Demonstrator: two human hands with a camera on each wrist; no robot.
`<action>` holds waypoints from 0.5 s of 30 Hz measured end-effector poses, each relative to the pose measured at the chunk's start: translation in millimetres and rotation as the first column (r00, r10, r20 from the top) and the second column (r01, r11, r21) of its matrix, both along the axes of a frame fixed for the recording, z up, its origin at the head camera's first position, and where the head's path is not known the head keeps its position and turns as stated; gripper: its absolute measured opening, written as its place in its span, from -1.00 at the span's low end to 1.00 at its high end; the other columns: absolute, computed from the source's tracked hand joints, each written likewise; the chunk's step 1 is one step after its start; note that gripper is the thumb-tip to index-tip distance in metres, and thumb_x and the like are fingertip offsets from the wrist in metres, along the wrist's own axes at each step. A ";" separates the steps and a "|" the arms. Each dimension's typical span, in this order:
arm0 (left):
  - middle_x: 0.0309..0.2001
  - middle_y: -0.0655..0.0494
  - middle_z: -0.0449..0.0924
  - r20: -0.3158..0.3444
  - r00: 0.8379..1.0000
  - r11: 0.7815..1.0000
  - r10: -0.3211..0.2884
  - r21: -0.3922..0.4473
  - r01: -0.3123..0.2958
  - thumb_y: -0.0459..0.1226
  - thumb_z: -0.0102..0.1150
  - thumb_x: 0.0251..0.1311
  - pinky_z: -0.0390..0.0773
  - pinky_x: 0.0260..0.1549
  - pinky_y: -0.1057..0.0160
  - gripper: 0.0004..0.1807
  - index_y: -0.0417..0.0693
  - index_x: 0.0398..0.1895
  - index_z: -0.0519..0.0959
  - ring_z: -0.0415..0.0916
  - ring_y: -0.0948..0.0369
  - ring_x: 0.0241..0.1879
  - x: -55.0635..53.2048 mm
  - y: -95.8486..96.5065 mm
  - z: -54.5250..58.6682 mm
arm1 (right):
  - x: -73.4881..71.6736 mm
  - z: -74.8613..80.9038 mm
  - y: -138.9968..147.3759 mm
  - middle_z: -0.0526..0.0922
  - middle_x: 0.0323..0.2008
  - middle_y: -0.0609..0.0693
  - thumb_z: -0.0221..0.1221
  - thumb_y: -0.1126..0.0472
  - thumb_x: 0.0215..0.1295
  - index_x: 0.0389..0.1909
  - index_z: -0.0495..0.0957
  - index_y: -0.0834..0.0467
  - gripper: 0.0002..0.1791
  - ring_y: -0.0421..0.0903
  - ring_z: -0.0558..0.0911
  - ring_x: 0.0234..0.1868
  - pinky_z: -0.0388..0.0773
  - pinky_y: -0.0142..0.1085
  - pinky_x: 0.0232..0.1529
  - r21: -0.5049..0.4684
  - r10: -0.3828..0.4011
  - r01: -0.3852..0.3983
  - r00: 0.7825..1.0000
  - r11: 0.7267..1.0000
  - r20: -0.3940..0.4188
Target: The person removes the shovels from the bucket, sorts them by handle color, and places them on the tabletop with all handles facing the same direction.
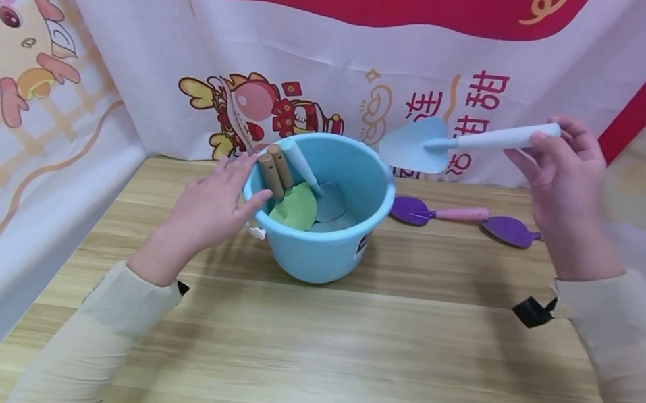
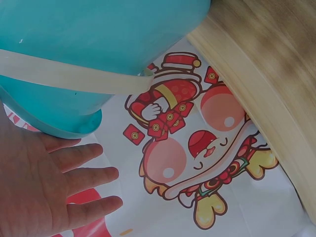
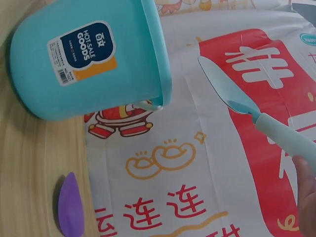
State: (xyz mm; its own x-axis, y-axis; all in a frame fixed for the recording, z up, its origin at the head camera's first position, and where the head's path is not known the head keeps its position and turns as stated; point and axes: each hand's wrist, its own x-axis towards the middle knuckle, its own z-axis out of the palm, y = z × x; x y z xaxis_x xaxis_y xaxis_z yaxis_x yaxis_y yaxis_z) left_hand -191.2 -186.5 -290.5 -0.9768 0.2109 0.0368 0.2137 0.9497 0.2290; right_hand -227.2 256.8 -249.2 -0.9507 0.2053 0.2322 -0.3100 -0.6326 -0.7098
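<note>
My right hand (image 1: 564, 182) holds a light blue hand trowel (image 1: 503, 137) by the end of its handle. Its blade points left, above and beside the bucket's right rim. In the right wrist view the trowel (image 3: 229, 94) hangs higher than the bucket's rim. The blue plastic bucket (image 1: 316, 255) stands upright on the table. Against its left rim rests my left hand (image 1: 209, 203), its fingers extended in the left wrist view. Inside the bucket lean two brown wooden handles (image 1: 271, 174), a green blade (image 1: 297, 208) and another light blue trowel (image 1: 302, 166).
Right of the bucket lie a purple trowel with a pink handle (image 1: 461, 213) and another purple blade (image 1: 509, 231), its handle hidden behind my right arm. A printed cloth (image 1: 331, 46) hangs behind the wooden table (image 1: 303, 349). A white carrying handle (image 2: 74, 76) hangs along the bucket.
</note>
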 end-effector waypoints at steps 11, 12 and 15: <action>0.65 -0.12 -0.13 0.002 1.000 1.000 0.003 -0.008 -0.003 0.29 -0.26 0.49 0.08 0.29 -0.54 -0.09 0.01 0.69 -0.14 -0.20 -0.29 0.57 0.0 1.8 2.8 | -3.7 -5.2 20.9 0.49 -0.07 0.10 0.22 0.52 0.35 -0.08 0.51 0.34 -0.83 0.05 0.61 -0.06 0.66 -0.06 -0.05 -0.041 0.024 -0.022 0.999 0.999 0.047; 0.65 -0.12 -0.13 0.004 1.000 1.000 0.004 -0.008 -0.004 0.29 -0.26 0.49 0.08 0.29 -0.54 -0.09 0.01 0.69 -0.14 -0.21 -0.29 0.57 0.1 1.9 2.8 | -4.3 -6.1 22.6 0.49 -0.07 0.10 0.22 0.52 0.35 -0.09 0.51 0.34 -0.83 0.05 0.61 -0.05 0.66 -0.06 -0.05 -0.048 0.027 -0.024 0.998 0.999 0.056; 0.64 -0.12 -0.12 0.008 1.000 1.000 0.004 -0.009 -0.004 0.29 -0.27 0.49 0.08 0.29 -0.54 -0.09 0.01 0.69 -0.14 -0.21 -0.29 0.57 0.4 2.0 2.5 | -5.3 -9.1 27.4 0.50 -0.07 0.10 0.22 0.53 0.35 -0.09 0.50 0.34 -0.82 0.06 0.61 0.00 0.67 -0.05 -0.06 -0.074 0.031 -0.025 0.996 0.997 0.080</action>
